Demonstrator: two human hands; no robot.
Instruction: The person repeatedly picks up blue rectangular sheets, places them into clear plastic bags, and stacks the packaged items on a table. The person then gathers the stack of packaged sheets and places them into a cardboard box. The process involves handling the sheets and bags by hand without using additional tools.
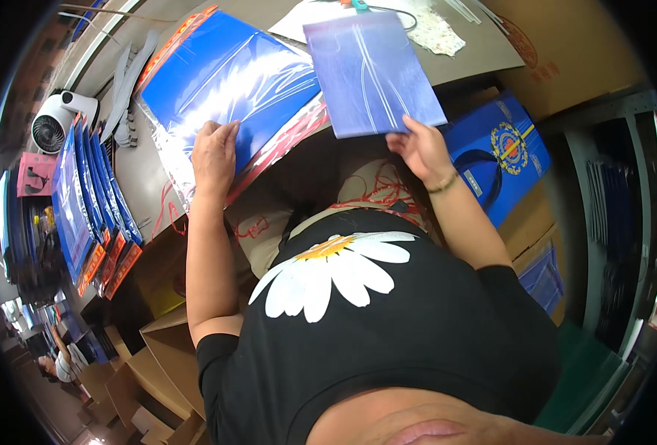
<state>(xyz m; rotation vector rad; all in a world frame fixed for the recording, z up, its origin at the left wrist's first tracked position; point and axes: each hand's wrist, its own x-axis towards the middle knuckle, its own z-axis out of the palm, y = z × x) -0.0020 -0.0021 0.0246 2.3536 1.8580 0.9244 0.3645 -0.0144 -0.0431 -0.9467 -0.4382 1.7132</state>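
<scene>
Between the thumb and fingers of my right hand, a flat blue-violet sheet with pale lines is gripped by its near edge. It is raised over the table edge. A glossy blue package in clear plastic, orange along its far left border, lies on the table to the left. On the near side of that package rests my left hand, with thumb and fingers pinched together. Whatever those fingertips hold is too small to make out. Red and white strips show below the package's near edge.
Several blue packages with orange ends stand in a row at the left, near a white fan. A blue printed bag is at the right, below a large cardboard box. Open cartons fill the lower left; another person is beyond.
</scene>
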